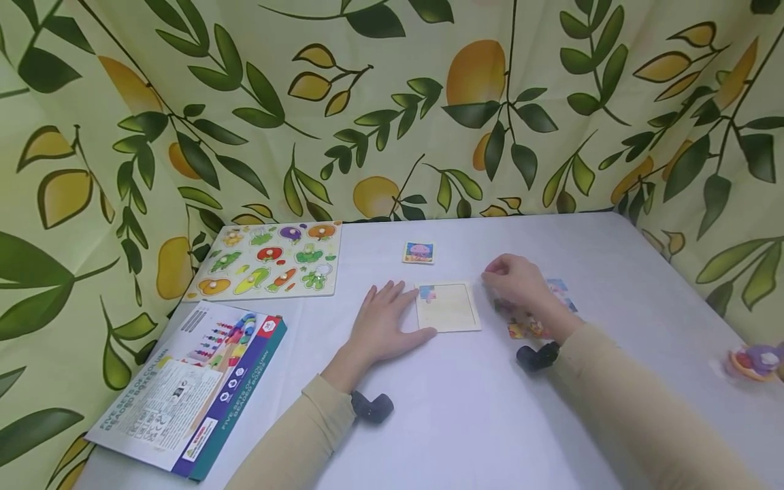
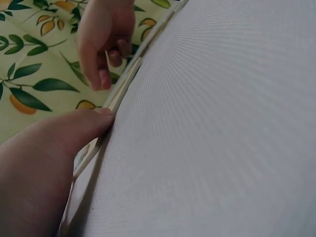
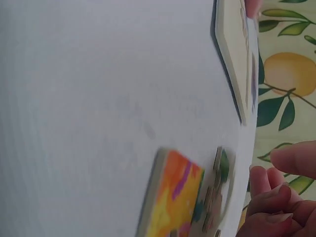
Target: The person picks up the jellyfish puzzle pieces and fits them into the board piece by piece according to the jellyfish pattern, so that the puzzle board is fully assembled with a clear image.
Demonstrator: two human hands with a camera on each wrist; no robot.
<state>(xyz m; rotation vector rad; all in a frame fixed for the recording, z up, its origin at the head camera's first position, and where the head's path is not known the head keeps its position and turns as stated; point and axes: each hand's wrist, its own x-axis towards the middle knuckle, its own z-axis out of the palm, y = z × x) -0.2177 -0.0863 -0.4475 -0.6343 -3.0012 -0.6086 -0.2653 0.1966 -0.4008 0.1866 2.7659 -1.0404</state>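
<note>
In the head view a small wooden puzzle tray (image 1: 453, 318) lies mid-table, with a blue and pink piece (image 1: 427, 293) in its top left corner. My left hand (image 1: 384, 320) lies spread at the tray's left side. Its thumb (image 2: 91, 126) touches the tray's edge in the left wrist view. My right hand (image 1: 520, 286) hovers right of the tray, fingers loosely bent, with nothing visible between them. Beneath and beside it lie loose puzzle pieces (image 1: 518, 331), partly hidden by the hand. An orange and yellow piece (image 3: 175, 192) shows close up in the right wrist view.
A small picture square with a pink jellyfish (image 1: 419, 252) lies behind the tray. On the left are a vegetable peg board (image 1: 294, 275) and a beaded-toy box (image 1: 184, 388). A purple-topped toy (image 1: 759, 359) sits at the right edge. Patterned cloth (image 1: 392, 102) hangs behind the table.
</note>
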